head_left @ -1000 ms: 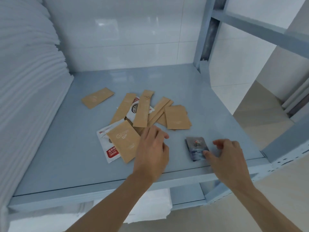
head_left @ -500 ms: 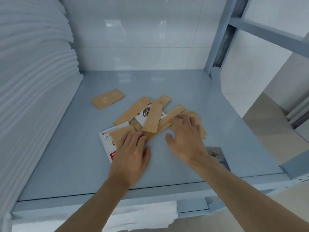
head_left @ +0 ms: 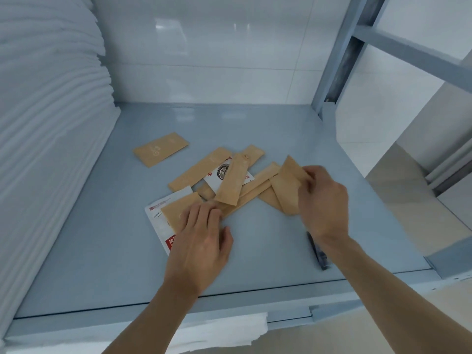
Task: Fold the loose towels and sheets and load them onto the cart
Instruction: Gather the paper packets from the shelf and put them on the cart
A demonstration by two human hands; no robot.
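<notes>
Several tan paper packets [head_left: 231, 181] lie scattered on a grey-blue shelf [head_left: 102, 251], mixed with two white printed sachets [head_left: 157, 218]. My right hand [head_left: 323, 203] pinches one wide tan packet [head_left: 287, 186] and tilts its far edge up off the pile. My left hand [head_left: 200, 241] lies flat, fingers straight, on another tan packet [head_left: 178, 213] that covers a white sachet. A tall stack of folded white linens [head_left: 43, 129] fills the shelf's left side.
One tan packet [head_left: 161, 148] lies apart toward the back left. A dark foil sachet [head_left: 319, 254] sits under my right wrist near the shelf's front edge. A grey upright post [head_left: 332, 62] stands at the back right. White folded cloth [head_left: 217, 330] shows on the shelf below.
My right hand left the dark sachet, reached onto the pile and lifted one wide tan packet. My left hand shifted left onto the near packet.
</notes>
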